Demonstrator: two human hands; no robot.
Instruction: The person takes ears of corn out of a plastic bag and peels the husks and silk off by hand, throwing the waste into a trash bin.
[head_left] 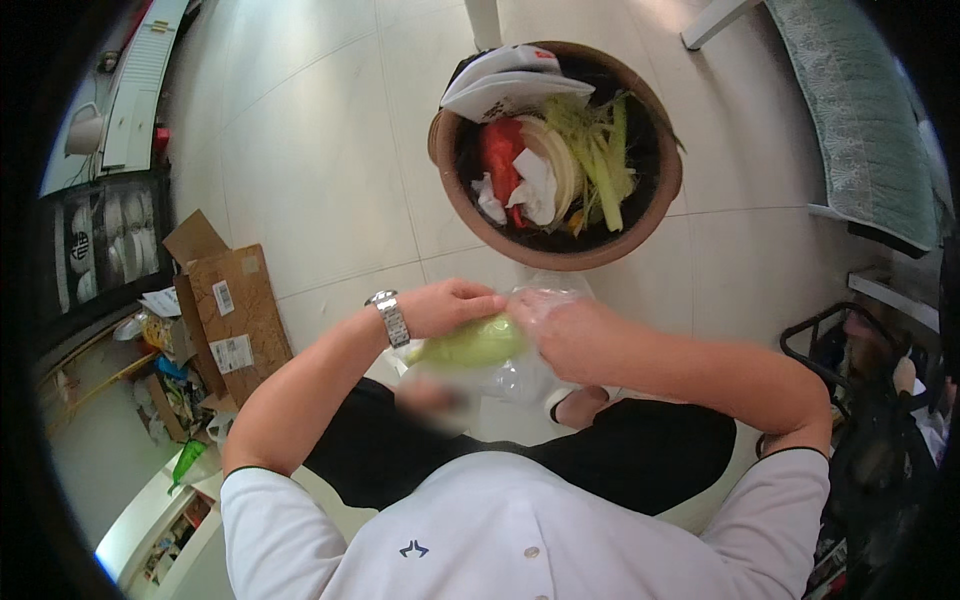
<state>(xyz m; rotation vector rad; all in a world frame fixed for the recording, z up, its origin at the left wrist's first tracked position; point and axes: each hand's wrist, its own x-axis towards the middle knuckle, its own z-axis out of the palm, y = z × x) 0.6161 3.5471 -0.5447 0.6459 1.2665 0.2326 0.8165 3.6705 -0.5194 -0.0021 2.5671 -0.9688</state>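
From the head view, looking down past a white shirt and dark shorts, both forearms come in from the lower edge and meet in front of the body. The left hand [455, 305], with a metal wristwatch [390, 317] on its wrist, has its fingers curled over the near end of a pale green ear of corn [472, 343] still in its husk. The right hand [570, 335] is closed over the other end, its fingers wrapped round the tip, so the ear lies level between the two hands and touches both. A clear plastic bag [520, 375] hangs under and around the ear, draped below the right hand; whether the right hand's fingers also pinch the bag cannot be told.

Just beyond both hands, on the tiled floor [320, 150], stands a round brown bin [560, 250], holding green husk strips, white paper and something red. A white folded sheet lies over its far rim.

Well off to the left of the left hand sits an open cardboard box [235, 310] with labels on it. To the right of the right hand, near the picture's edge, is a black wire frame [815, 335].
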